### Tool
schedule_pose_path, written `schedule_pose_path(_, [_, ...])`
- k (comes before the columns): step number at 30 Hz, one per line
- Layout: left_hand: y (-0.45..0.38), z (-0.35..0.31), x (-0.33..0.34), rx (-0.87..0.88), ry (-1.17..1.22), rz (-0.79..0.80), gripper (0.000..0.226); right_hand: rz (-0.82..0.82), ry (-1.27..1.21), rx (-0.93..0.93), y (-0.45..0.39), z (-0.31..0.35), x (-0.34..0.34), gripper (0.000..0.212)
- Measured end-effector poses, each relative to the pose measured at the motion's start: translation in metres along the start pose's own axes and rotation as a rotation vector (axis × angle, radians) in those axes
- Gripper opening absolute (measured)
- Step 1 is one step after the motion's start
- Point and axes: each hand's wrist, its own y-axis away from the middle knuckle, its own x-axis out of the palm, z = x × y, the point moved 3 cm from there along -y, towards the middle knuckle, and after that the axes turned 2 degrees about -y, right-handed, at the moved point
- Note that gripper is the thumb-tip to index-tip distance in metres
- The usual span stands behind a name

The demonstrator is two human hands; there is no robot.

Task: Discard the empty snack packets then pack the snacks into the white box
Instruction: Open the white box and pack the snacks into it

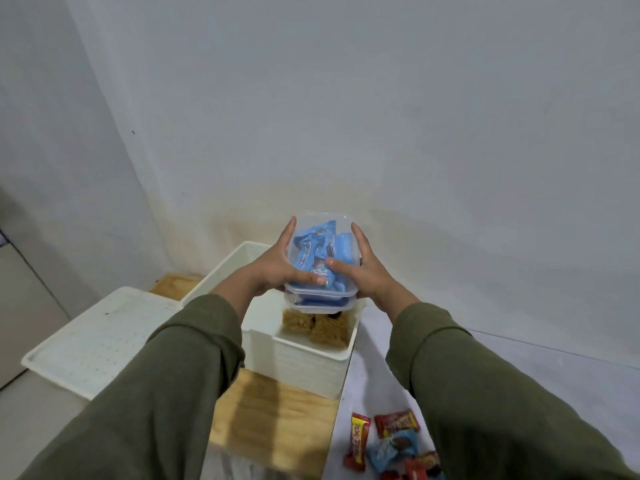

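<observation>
Head view: two hands [277,268] [363,271] hold two stacked clear containers [320,292].

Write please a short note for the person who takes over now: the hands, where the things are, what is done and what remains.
Left hand and right hand grip a clear container full of blue snack packets, held above the open white box.
Box lid lies to the left.
Something tan already sits inside the box.
Done: the blue snacks are in the container.
Left: lower the container into the box, then pack the loose snacks lying at bottom right. Whether any are empty, I cannot tell.
</observation>
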Motion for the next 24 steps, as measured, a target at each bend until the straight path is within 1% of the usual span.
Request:
schedule_pose_path(4, [-0.024, 0.014, -0.028, -0.009, -0.003, 0.022, 0.130, -0.021, -0.018, 0.011, -0.029, -0.005, 0.019, 0.092])
schedule_pose_path(8, [-0.051, 0.035, -0.060, -0.006, -0.028, 0.095, 0.132, -0.071, -0.055, 0.023, -0.058, -0.016, 0.049, 0.092])
schedule_pose_path(11, [-0.072, 0.057, -0.085, 0.001, -0.054, 0.150, 0.134, -0.132, -0.032, 0.047, -0.081, -0.029, 0.074, 0.095])
schedule_pose_path(14, [-0.092, 0.083, -0.109, 0.001, -0.073, 0.208, 0.133, -0.195, -0.056, 0.086, -0.099, -0.042, 0.102, 0.093])
schedule_pose_path(17, [-0.107, 0.115, -0.130, 0.005, -0.048, 0.258, 0.130, -0.221, -0.039, 0.125, -0.117, -0.059, 0.131, 0.094])
schedule_pose_path(20, [-0.118, 0.144, -0.144, -0.008, -0.041, 0.303, 0.128, -0.244, -0.047, 0.190, -0.128, -0.075, 0.156, 0.095])
schedule_pose_path(24, [-0.131, 0.177, -0.147, -0.023, -0.068, 0.346, 0.136, -0.275, -0.041, 0.251, -0.134, -0.094, 0.173, 0.094])
